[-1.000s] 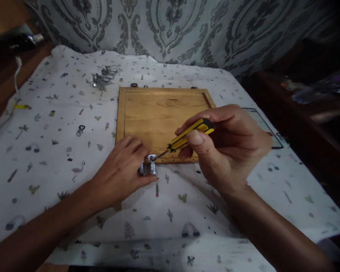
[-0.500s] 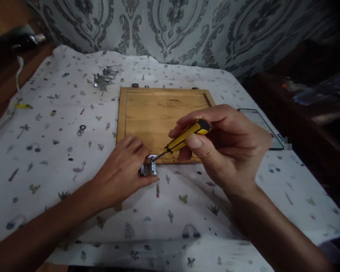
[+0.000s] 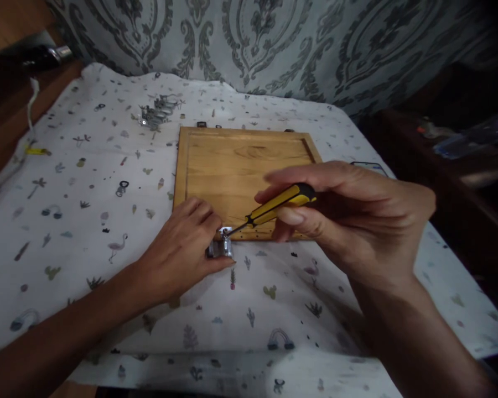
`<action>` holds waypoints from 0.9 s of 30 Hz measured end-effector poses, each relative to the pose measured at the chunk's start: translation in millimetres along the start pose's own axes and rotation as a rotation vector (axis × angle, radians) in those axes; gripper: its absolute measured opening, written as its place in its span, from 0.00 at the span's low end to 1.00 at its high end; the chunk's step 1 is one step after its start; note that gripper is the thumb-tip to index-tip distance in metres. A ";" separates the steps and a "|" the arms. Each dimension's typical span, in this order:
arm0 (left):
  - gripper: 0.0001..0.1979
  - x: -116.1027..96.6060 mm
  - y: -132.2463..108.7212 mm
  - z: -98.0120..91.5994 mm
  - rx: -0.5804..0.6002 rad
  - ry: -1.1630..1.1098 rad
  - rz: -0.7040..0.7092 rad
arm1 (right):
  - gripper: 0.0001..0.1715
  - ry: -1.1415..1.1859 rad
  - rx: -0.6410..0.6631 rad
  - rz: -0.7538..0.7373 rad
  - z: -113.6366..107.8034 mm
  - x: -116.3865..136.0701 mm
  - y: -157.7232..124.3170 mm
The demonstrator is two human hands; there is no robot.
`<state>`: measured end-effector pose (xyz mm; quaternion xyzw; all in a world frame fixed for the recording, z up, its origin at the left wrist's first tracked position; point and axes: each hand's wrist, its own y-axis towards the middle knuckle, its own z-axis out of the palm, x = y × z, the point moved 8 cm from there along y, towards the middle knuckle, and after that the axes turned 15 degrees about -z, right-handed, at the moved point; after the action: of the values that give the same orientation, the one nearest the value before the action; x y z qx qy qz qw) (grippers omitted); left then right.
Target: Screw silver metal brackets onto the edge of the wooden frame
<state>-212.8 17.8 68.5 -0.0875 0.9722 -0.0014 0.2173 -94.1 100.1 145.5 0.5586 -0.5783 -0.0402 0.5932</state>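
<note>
A framed wooden panel (image 3: 236,171) lies flat on the patterned tablecloth. At its near edge, left of the middle, a shiny metal hinge (image 3: 224,246) sits partly on the wood and partly past the edge. My left hand (image 3: 191,237) grips that hinge between thumb and fingers, which hide its left part. In my right hand (image 3: 352,221) is a screwdriver (image 3: 280,204) with a yellow and black handle, pinched by thumb and fingers. The shaft slants down to the left and its tip reaches the hinge. Several small dark holes show along the panel's near edge.
Several metal hinges (image 3: 157,113) lie in a heap at the back left. A phone (image 3: 369,167) rests right of the panel, mostly behind my right hand. A yellow item with a white cord (image 3: 38,151) is at the left. A patterned wall (image 3: 249,44) bounds the far side.
My right hand has shifted right and rolled with the screwdriver, covering more of the phone. The tip stays at the hinge. My left hand holds its place; the view has shifted slightly.
</note>
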 end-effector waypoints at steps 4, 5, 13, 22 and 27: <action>0.16 1.1 -0.4 1.0 0.000 -0.006 -0.004 | 0.14 -0.035 -0.053 -0.038 -1.3 1.9 1.5; 0.16 0.8 -0.8 0.9 -0.002 -0.007 0.001 | 0.14 -0.026 -0.066 -0.050 -1.1 2.8 1.9; 0.16 1.2 -2.0 2.0 -0.023 -0.019 0.014 | 0.21 0.114 -0.029 0.002 5.2 -1.7 -3.0; 0.17 0.4 -2.0 1.0 -0.038 -0.037 0.004 | 0.12 0.047 0.011 -0.042 3.6 3.7 -2.2; 0.17 -0.2 -2.3 1.6 -0.042 -0.040 0.014 | 0.12 -0.042 -0.033 -0.114 2.1 5.9 0.7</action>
<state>-211.5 15.6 67.2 -0.0850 0.9680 0.0222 0.2349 -94.2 94.9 149.2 0.5799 -0.5571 -0.0954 0.5867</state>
